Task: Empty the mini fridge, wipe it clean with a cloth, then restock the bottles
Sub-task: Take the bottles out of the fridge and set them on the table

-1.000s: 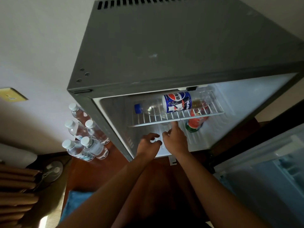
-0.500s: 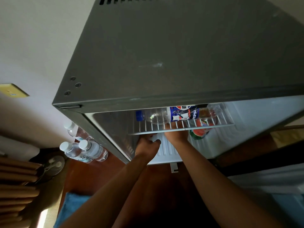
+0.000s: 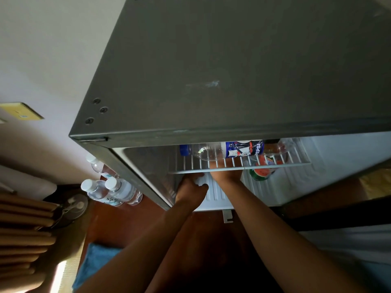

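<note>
Reaching with both hands into the open fridge [image 3: 211,60], under the wire shelf [image 3: 239,167]. Left hand [image 3: 191,188] curling its fingers around something white and small near the front of the floor; too hidden to name. Right hand [image 3: 225,173] pushing deeper beneath the shelf, fingers showing through the wires just below the Pepsi bottle [image 3: 224,150]; cannot tell how open that hand is, or whether anything is in it. Pepsi bottle lying on its side on the shelf, blue cap pointing left. Watermelon bottle [image 3: 261,171] lying below the shelf at the right. Three water bottles [image 3: 114,190] standing on the wooden surface left of the fridge. Blue cloth [image 3: 93,263] lying at the lower left.
</note>
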`<state>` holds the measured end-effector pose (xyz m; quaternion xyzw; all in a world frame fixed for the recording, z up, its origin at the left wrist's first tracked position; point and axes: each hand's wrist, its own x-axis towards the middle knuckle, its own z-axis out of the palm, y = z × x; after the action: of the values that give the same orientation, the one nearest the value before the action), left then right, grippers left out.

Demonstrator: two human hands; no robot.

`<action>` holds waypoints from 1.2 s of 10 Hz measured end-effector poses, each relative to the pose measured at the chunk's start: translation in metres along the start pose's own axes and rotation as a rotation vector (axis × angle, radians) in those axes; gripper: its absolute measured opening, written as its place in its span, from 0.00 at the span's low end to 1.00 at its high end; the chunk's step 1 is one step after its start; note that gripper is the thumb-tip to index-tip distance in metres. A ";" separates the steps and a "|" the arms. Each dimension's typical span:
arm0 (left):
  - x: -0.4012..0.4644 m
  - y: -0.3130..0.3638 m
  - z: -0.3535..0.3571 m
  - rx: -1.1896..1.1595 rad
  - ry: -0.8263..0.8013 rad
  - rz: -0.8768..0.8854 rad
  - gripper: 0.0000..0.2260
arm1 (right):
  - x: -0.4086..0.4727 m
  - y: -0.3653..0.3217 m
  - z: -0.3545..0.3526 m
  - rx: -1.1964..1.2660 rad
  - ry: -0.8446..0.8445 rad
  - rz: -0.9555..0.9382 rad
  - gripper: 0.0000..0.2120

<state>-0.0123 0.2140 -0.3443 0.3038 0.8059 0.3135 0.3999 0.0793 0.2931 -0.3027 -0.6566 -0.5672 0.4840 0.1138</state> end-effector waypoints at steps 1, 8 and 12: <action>-0.002 -0.005 -0.002 0.026 -0.005 0.016 0.23 | 0.010 0.004 0.018 -0.399 0.350 -0.344 0.26; -0.065 -0.036 0.004 0.115 0.055 0.131 0.35 | -0.088 0.047 0.013 -0.542 0.178 -0.719 0.16; -0.097 -0.081 -0.007 0.116 0.043 0.141 0.23 | -0.142 0.061 0.034 -0.594 0.085 -0.601 0.21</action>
<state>0.0108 0.0903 -0.3576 0.3757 0.8078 0.3001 0.3409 0.1075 0.1382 -0.2905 -0.4857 -0.8429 0.2174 0.0790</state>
